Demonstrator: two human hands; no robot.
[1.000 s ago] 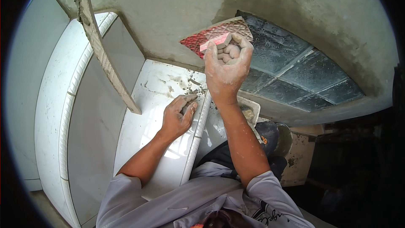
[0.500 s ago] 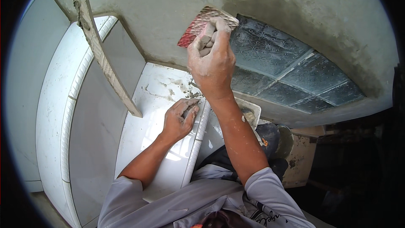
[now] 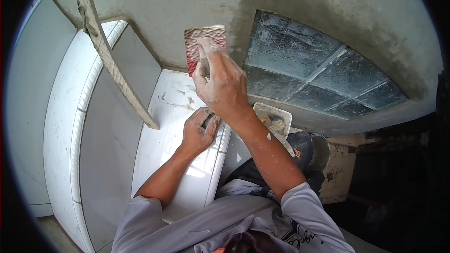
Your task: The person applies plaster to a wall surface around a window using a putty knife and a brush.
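My right hand [image 3: 220,77] grips the handle of a float [image 3: 192,49] with a red and white diamond-textured face, held up at the grey plastered wall [image 3: 178,4] just left of a glass block window [image 3: 295,51]. Whether the float touches the wall, I cannot tell. My left hand [image 3: 200,129] rests with curled, dusty fingers at the edge of the white tiled ledge [image 3: 183,164], below my right hand; what is inside the fingers, if anything, is hidden. Grey smears mark the ledge.
A rough wooden plank [image 3: 108,56] leans diagonally at the left, beside white tiled panels [image 3: 63,107] with a ribbed trim. Right of my forearm are a white container [image 3: 276,115] with mortar, a bucket [image 3: 319,154] and a mortar-spotted board [image 3: 340,173].
My right hand has moved left with the float, which has turned to an upright position and sits lower than half a second ago. My left hand stays at the ledge, shifted slightly.
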